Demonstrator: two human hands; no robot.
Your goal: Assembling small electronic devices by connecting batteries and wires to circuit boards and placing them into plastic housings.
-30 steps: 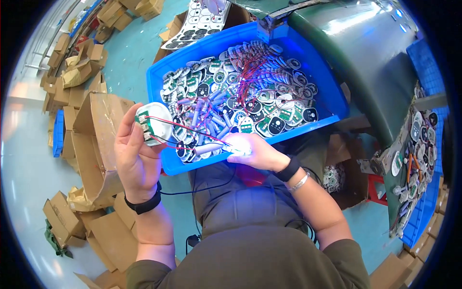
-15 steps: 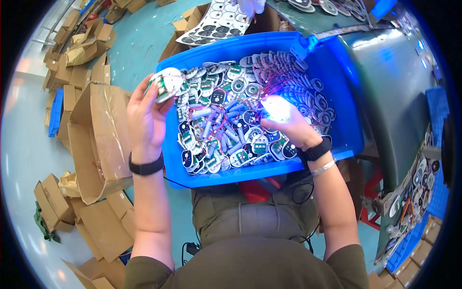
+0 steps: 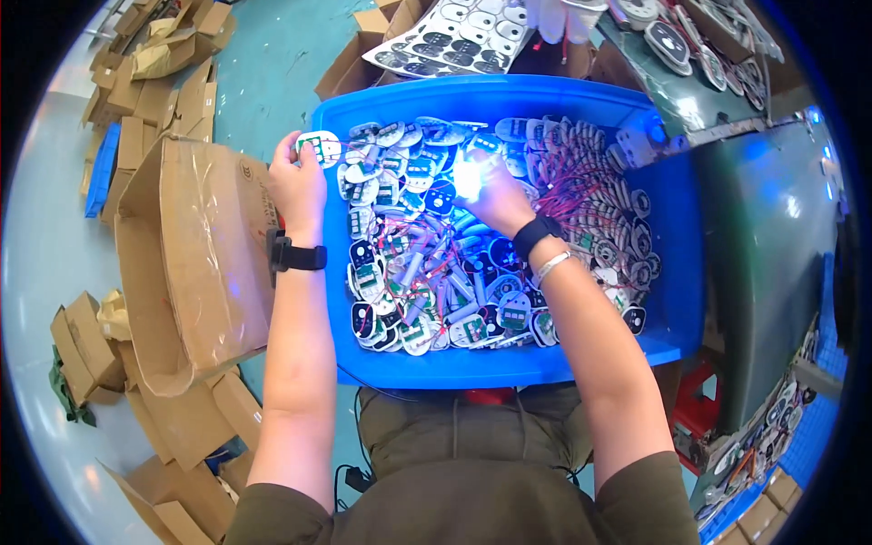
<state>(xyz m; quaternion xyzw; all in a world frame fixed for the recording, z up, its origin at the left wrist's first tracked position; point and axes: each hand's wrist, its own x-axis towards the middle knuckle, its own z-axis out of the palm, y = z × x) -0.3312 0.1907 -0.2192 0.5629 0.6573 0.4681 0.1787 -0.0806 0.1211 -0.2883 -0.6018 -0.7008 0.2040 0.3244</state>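
In front of me stands a blue plastic bin (image 3: 509, 371) filled with white rounded panels carrying green circuit boards, red wires and grey-blue cylindrical cells (image 3: 413, 270). Over its left rim, my left hand (image 3: 298, 186) pinches a white oval panel with a green circuit board (image 3: 320, 145). My right hand (image 3: 502, 202) is closed around a brightly glowing light panel (image 3: 470, 179) above the middle of the heap. Its glare washes out the panel's details and hides part of my fingers.
An open cardboard box (image 3: 204, 259) stands left of the bin, with more cartons (image 3: 86, 350) around it. A printed sheet of oval stickers (image 3: 459, 36) and a white glove (image 3: 563, 16) lie beyond the far rim. A green-topped bench (image 3: 767, 245) stands close on the right.
My right hand has moved left and farther away with the glowing panel. The left hand still holds its panel, now lower beside the bin's rim and tilted differently. The view has shifted slightly.
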